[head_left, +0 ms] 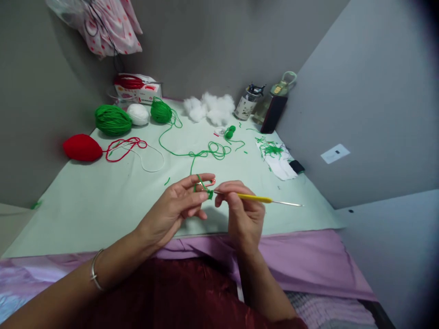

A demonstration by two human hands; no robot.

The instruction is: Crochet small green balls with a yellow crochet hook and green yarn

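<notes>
Between thumb and fingers, my left hand [178,198] pinches a small green crochet piece [210,194]. Green yarn [191,168] runs over the left index finger and back to a green yarn ball [161,111]. A pinkish-red stitch marker [210,182] shows by the left fingertips. My right hand [242,208] is closed around a crochet hook [255,198] with a yellow handle. The hook's left tip meets the green piece; its other metal end points right. Whether a loop sits on the hook is too small to tell.
Left on the table lie a red yarn ball [82,147], a large green ball [112,120] and a white ball [137,114]. White stuffing [210,108], a pen holder [246,104], a bottle [281,87] and a dark phone-like slab [274,114] stand behind. Green scraps lie on white tissue [283,167].
</notes>
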